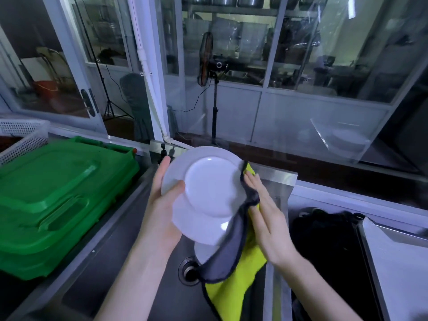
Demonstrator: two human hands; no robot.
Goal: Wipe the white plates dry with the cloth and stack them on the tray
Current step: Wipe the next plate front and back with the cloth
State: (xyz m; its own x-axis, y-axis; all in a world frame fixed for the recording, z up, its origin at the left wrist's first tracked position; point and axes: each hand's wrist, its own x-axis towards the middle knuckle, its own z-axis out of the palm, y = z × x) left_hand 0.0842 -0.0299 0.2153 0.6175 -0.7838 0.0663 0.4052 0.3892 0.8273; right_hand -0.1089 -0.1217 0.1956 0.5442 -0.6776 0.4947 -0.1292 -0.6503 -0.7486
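A white plate [208, 186] is held tilted over the sink, its underside facing me. My left hand [162, 200] grips its left rim, thumb on the near face and fingers behind. My right hand [266, 218] presses a yellow and grey cloth [234, 256] against the plate's right edge; the cloth hangs down toward the drain. A second white plate [201, 225] shows just below and behind the first, and whether my left hand holds it too is unclear. Part of another white dish [203, 252] peeks out beneath. A steel tray [398, 256] lies at the right.
A steel sink basin [139, 274] with a drain [188, 271] lies under my hands. A green plastic crate lid [53, 193] sits to the left, with a white perforated basket [23, 135] behind it. A dark basin [328, 251] is right of the sink. Glass partitions stand behind.
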